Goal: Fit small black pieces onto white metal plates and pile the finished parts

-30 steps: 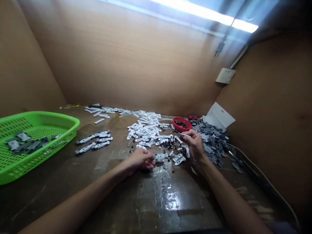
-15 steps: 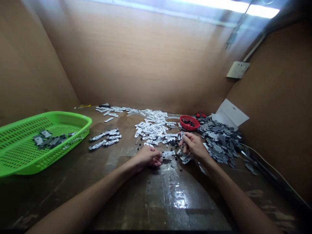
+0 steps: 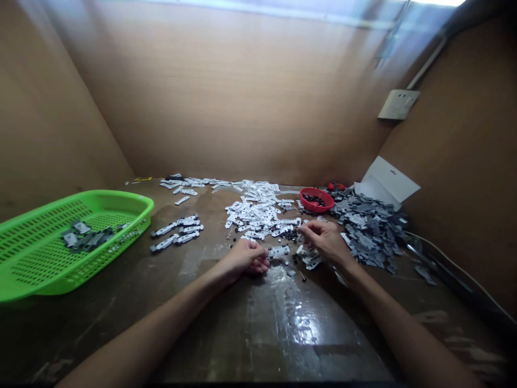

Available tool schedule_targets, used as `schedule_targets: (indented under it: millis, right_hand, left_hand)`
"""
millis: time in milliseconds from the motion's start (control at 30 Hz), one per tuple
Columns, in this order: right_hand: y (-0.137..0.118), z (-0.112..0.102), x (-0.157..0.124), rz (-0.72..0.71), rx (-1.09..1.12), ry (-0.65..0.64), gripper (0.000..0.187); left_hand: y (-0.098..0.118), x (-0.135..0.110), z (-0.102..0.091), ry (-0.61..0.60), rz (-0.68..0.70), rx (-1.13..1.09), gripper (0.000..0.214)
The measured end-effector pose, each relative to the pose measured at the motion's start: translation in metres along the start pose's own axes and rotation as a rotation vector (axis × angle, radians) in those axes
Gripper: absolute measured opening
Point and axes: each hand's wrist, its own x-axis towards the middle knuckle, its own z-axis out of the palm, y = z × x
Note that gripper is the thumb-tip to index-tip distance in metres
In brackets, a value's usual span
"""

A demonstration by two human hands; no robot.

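1. Left hand [image 3: 251, 258], centre of frame: pinching one end of flat, elongated white piece [image 3: 279, 251];
2. right hand [image 3: 326, 238], right of centre: fingers bent together near small black parts [image 3: 290, 235]; can't tell if grasping anything;
3. perforated green plastic basket [image 3: 121, 203], left edge.
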Motion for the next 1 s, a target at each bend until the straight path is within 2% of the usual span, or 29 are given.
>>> schedule_targets:
  millis: [100, 233, 333, 433, 567, 667, 833, 1000]
  right_hand:
    - [0.001, -0.001, -0.001, -0.07, -0.081, 0.112, 0.03]
    - [-0.003, 0.002, -0.001, 0.024, 0.073, 0.023, 0.032]
    - [-0.007, 0.006, -0.002, 0.01, 0.068, -0.046, 0.03]
    - [-0.011, 0.01, -0.005, -0.016, 0.056, -0.022, 0.03]
    - [-0.017, 0.014, -0.008, 0.067, 0.204, 0.06, 0.035]
    - [-0.022, 0.015, -0.009, 0.116, 0.272, 0.016, 0.031]
    - [-0.022, 0.019, -0.012, 0.074, 0.143, -0.031, 0.026]
    - [-0.018, 0.03, -0.015, 0.083, 0.156, 0.003, 0.026]
  left_hand:
    - [-0.001, 0.001, 0.0, 0.003, -0.003, -0.003, 0.027]
    - [-0.002, 0.002, 0.0, 0.011, -0.002, -0.002, 0.026]
    - [-0.003, 0.002, -0.001, 0.007, 0.0, -0.006, 0.023]
    - [-0.003, 0.002, -0.001, 0.003, 0.006, -0.012, 0.021]
    - [-0.004, 0.004, -0.002, -0.01, 0.02, -0.013, 0.022]
    - [-0.004, 0.004, -0.002, -0.007, 0.019, -0.013, 0.022]
    - [-0.003, 0.002, 0.0, 0.012, 0.022, -0.005, 0.022]
    - [-0.003, 0.002, 0.001, 0.03, 0.03, 0.011, 0.021]
